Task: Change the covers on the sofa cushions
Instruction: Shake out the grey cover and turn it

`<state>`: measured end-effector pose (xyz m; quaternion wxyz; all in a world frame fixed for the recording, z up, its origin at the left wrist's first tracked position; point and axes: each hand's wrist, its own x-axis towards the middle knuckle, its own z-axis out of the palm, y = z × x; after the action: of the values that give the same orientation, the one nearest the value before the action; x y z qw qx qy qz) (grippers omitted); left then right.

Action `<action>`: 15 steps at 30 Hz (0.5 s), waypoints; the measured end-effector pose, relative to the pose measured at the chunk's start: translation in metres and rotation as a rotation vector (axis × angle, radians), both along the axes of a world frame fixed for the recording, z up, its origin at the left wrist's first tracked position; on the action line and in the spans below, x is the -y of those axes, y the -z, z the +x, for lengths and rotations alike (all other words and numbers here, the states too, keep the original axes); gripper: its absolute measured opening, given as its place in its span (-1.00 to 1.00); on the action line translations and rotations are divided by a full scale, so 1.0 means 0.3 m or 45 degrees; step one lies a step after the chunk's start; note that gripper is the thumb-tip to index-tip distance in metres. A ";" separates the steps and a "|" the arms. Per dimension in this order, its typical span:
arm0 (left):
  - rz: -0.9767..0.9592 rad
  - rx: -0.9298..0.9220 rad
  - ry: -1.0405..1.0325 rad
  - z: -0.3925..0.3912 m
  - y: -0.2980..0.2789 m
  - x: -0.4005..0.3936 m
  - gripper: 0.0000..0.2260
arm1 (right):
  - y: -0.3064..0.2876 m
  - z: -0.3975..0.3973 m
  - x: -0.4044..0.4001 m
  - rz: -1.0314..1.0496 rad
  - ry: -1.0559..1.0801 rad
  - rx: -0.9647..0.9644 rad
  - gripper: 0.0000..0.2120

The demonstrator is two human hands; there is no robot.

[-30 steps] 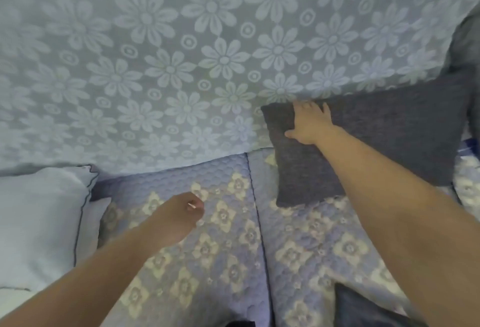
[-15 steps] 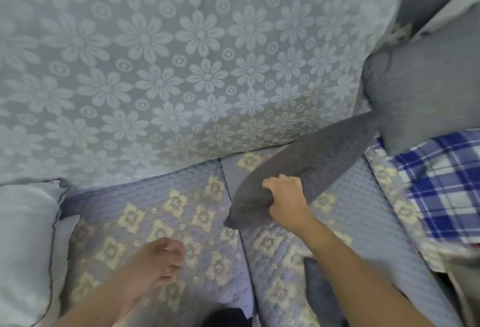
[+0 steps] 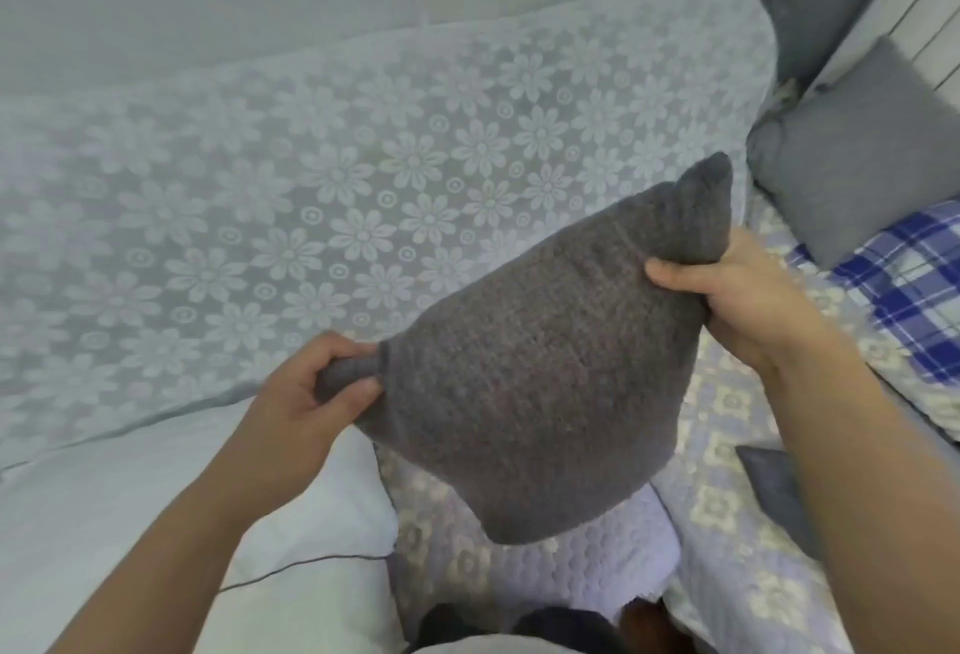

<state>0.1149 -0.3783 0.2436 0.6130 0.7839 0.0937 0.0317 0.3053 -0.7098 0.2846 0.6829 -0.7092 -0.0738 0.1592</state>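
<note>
From your head camera, you have the dark grey cushion (image 3: 530,367) lifted off the seat and held up between your two hands, in front of the flower-patterned sofa back cover (image 3: 322,216). Your left hand (image 3: 306,404) pinches the cushion's left corner, thumb and fingers curled tight around a bunched nub of fabric. Your right hand (image 3: 748,300) grips the upper right edge, thumb on the near face and fingers wrapped behind it, just under the pointed top corner. The cover is still on and filled out by whatever is inside; no opening or zip shows from here.

Below your left forearm lies a white cushion (image 3: 291,523) with dark piping. Under the held cushion is the quilted seat cover (image 3: 727,497). Beyond your right hand sit a lighter grey cushion (image 3: 857,154) and a blue checked cloth (image 3: 904,289). A dark grey piece (image 3: 774,482) lies beside your right forearm.
</note>
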 end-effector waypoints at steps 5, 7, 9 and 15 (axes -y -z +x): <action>0.166 0.131 -0.059 -0.037 -0.100 0.010 -0.82 | -0.027 -0.098 -0.223 -1.045 0.246 0.581 -0.43; 0.339 0.158 0.004 -0.023 -0.107 0.047 -0.76 | -0.077 -0.248 -0.324 -0.850 -0.360 0.608 -0.34; 0.442 0.217 0.033 -0.011 -0.101 0.083 -0.68 | -0.048 -0.411 -0.406 -0.852 -0.888 0.423 -0.15; 0.471 0.248 -0.382 -0.035 -0.138 0.063 -0.62 | 0.230 -0.731 -0.471 -0.681 -0.192 0.163 0.03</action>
<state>0.1044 -0.3973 0.2850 0.4539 0.8532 0.1419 0.2143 0.0859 -0.5686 0.2157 0.4516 -0.8654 -0.1247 0.1780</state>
